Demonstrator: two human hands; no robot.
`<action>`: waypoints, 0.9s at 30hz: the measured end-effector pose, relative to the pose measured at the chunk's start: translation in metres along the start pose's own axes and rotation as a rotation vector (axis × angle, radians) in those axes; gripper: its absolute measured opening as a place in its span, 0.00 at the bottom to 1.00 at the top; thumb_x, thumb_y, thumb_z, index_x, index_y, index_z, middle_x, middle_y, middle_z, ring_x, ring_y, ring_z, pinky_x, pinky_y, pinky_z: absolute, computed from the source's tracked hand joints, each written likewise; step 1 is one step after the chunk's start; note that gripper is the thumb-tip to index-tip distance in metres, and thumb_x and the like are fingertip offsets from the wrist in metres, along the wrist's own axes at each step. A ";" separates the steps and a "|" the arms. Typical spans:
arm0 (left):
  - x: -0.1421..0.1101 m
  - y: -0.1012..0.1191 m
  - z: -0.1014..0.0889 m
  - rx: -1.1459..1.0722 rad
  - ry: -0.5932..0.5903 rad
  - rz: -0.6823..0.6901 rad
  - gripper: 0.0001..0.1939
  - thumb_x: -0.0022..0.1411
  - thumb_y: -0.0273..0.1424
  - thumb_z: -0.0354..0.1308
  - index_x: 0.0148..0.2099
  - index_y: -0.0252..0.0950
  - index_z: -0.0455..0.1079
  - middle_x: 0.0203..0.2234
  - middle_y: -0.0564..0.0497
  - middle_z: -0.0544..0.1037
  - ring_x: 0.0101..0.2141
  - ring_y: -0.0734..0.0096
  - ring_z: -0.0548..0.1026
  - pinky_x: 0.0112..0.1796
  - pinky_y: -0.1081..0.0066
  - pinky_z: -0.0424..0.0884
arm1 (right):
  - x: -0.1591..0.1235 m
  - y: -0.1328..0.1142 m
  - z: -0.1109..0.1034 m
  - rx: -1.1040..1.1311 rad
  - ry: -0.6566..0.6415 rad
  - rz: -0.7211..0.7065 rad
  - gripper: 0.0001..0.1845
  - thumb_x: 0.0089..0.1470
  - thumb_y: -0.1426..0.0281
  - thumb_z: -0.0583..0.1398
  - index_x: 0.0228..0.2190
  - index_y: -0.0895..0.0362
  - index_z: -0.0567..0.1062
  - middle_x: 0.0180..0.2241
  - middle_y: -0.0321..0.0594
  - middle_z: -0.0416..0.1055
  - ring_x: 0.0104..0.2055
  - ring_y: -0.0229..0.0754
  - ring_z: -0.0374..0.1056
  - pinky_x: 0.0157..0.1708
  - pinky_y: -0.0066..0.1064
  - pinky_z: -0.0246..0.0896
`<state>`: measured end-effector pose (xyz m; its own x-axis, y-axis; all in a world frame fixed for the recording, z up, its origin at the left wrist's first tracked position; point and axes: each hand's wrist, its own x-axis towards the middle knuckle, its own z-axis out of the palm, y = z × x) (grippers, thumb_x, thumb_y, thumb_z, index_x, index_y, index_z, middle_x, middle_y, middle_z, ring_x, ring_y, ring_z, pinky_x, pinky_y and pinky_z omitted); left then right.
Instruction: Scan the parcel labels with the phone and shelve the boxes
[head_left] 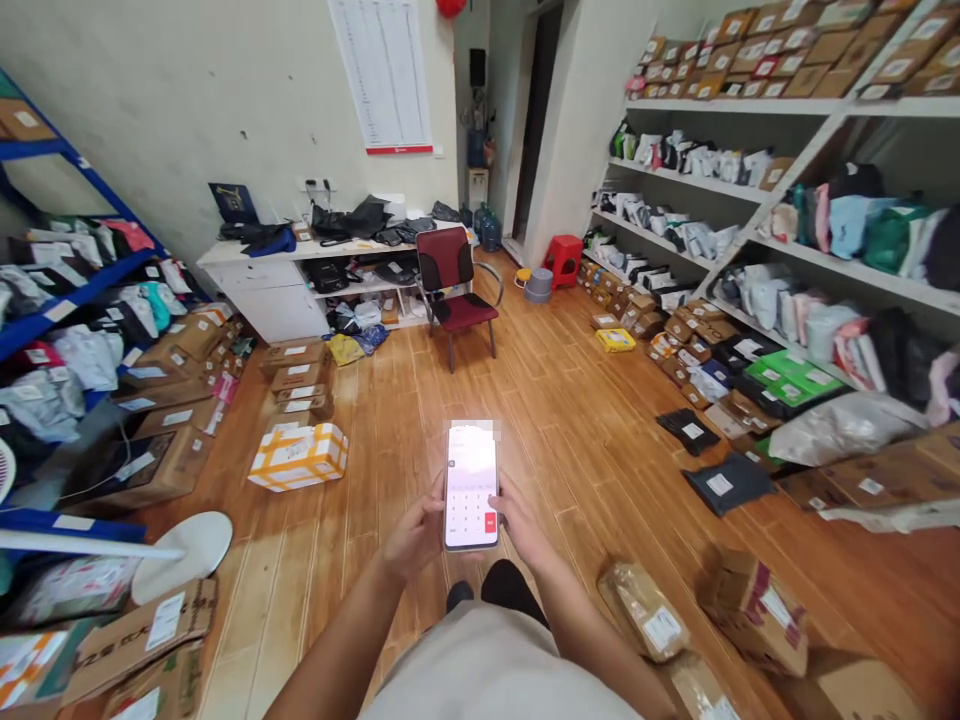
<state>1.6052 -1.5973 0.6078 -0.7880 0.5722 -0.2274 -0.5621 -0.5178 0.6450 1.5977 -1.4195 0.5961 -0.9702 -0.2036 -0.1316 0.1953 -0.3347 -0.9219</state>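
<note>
A smartphone is held upright in front of my body, its lit screen showing a number keypad with a red key at the lower right. My left hand grips the phone's left edge, fingers wrapped behind it. On the other side, my right hand holds the right edge, with the thumb over the right part of the keypad. The fingers behind the phone are mostly hidden.
Shelves of parcels line the right wall, and a blue rack stands left. Ahead are a maroon chair and a cluttered white desk. A taped box, a fan base and cartons sit on the wooden floor.
</note>
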 end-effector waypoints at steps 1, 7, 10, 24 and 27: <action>0.009 0.009 -0.008 -0.020 0.016 0.014 0.41 0.57 0.37 0.54 0.71 0.52 0.45 0.64 0.43 0.62 0.53 0.41 0.70 0.35 0.56 0.78 | 0.015 0.000 0.000 -0.006 -0.026 0.008 0.21 0.46 0.71 0.59 0.44 0.53 0.79 0.38 0.37 0.78 0.39 0.48 0.70 0.37 0.33 0.61; 0.076 0.062 -0.062 -0.064 0.056 0.068 0.42 0.58 0.36 0.55 0.71 0.55 0.43 0.65 0.45 0.60 0.55 0.42 0.69 0.35 0.58 0.77 | 0.134 0.006 0.000 -0.003 -0.133 0.044 0.20 0.50 0.68 0.58 0.46 0.52 0.77 0.42 0.38 0.78 0.41 0.49 0.71 0.39 0.35 0.62; 0.112 0.094 -0.089 -0.058 0.093 0.129 0.41 0.59 0.36 0.56 0.71 0.55 0.44 0.65 0.46 0.61 0.54 0.44 0.71 0.37 0.56 0.77 | 0.205 0.009 0.005 0.003 -0.178 0.069 0.16 0.56 0.62 0.59 0.46 0.52 0.76 0.42 0.39 0.79 0.41 0.48 0.73 0.40 0.35 0.64; 0.191 0.226 -0.232 -0.267 0.459 0.567 0.36 0.62 0.30 0.51 0.71 0.48 0.48 0.59 0.47 0.70 0.56 0.51 0.70 0.54 0.47 0.67 | 0.482 0.039 0.124 0.010 -0.416 0.381 0.27 0.46 0.46 0.65 0.32 0.58 0.80 0.30 0.42 0.81 0.34 0.48 0.75 0.36 0.34 0.65; 0.186 0.262 -0.283 -0.259 0.474 0.587 0.37 0.62 0.31 0.51 0.71 0.52 0.45 0.61 0.48 0.68 0.56 0.51 0.70 0.52 0.46 0.69 | 0.531 0.067 0.173 -0.012 -0.420 0.427 0.31 0.46 0.42 0.65 0.31 0.60 0.81 0.27 0.42 0.81 0.28 0.45 0.74 0.29 0.30 0.63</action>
<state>1.2400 -1.8068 0.5282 -0.9637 -0.1412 -0.2267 -0.0166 -0.8154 0.5786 1.1203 -1.7097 0.5275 -0.6658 -0.6649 -0.3385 0.5515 -0.1331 -0.8235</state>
